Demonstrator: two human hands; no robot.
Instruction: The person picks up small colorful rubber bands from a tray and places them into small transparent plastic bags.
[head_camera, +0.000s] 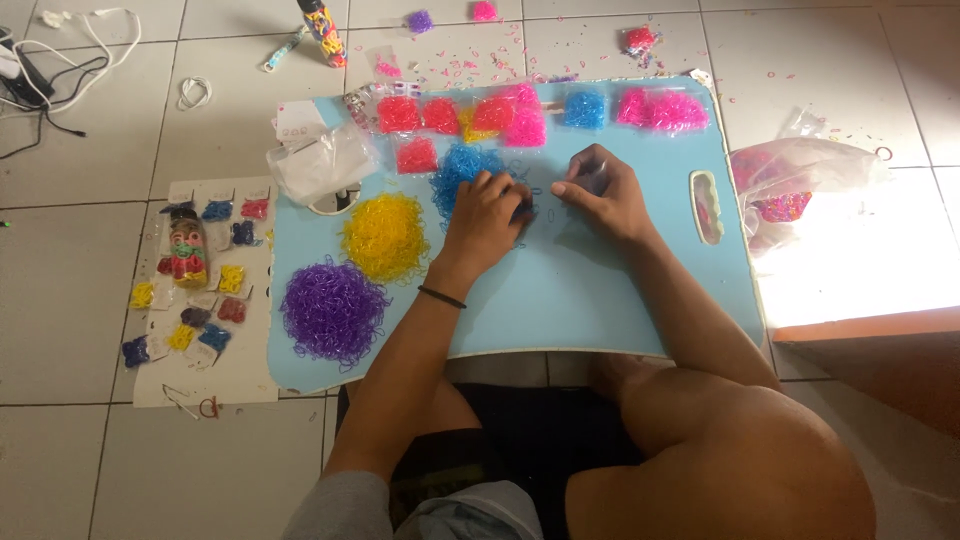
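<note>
Head view, looking straight down: a light blue lap surface (600, 300) sits over the person's crossed legs on a tiled floor. The left hand (487, 215) rests knuckles-up on the edge of the blue pile of tiny rubber bands (462, 168), fingers curled down into it; can't tell if it's actually pinching anything. The right hand (598, 190) is just beside it, apart from it, fingers bent together on the board, maybe on a band, too small to tell. A yellow pile (385, 236) and a purple pile (333, 310) lie to the left of the hands. Small bags of red, pink and blue bands (520, 112) line the far edge. On the floor to the left, a white sheet (205, 370) with little packets and a small doll figure (186, 250).
</note>
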